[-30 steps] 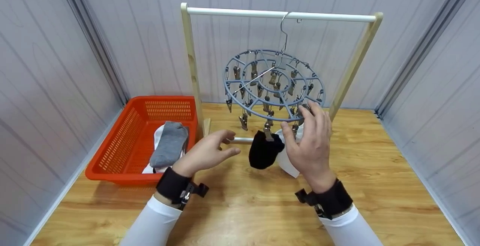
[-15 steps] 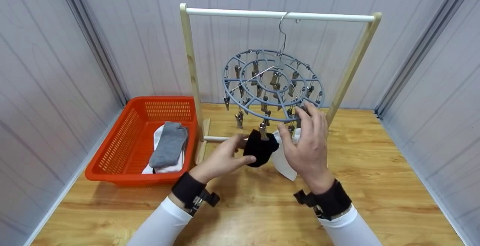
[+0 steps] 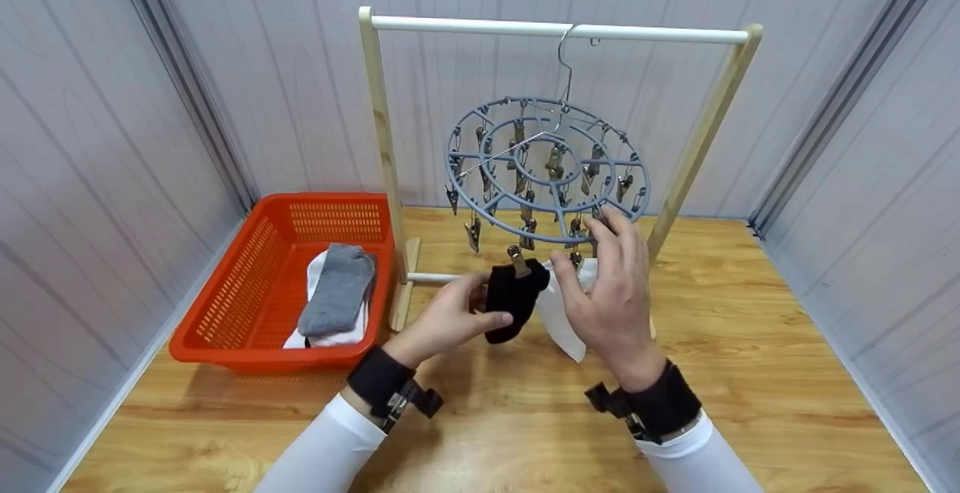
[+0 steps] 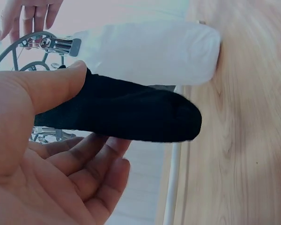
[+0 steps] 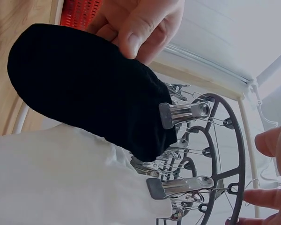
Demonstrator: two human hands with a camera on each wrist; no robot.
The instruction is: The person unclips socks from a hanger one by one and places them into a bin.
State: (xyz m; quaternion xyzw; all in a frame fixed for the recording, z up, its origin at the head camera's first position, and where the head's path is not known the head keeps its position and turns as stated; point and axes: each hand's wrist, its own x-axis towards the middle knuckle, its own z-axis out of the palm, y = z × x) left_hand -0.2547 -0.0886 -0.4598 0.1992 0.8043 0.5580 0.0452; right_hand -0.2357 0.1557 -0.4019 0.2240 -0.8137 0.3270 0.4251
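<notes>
While my left hand (image 3: 450, 318) pinches the small black sock (image 3: 511, 296) between thumb and fingers, that sock hangs from a metal clip (image 3: 518, 259) on the front rim of the round grey plastic peg hanger (image 3: 546, 170). My right hand (image 3: 606, 294) is raised just beside it, fingers loosely spread and holding nothing, fingertips (image 3: 600, 221) up at the hanger's rim; I cannot tell whether they touch it. A white sock (image 3: 559, 313) hangs from the next clip, just behind the black one and partly hidden by my right hand. Both socks dangle above the light wooden tabletop (image 3: 735, 358). To my left sits the orange plastic slotted basket (image 3: 255, 283), with a grey sock (image 3: 339, 289) lying on white ones inside. Farther back, the hanger's wire hook (image 3: 566, 65) hangs over the white rail of the wooden rack (image 3: 480, 26).
</notes>
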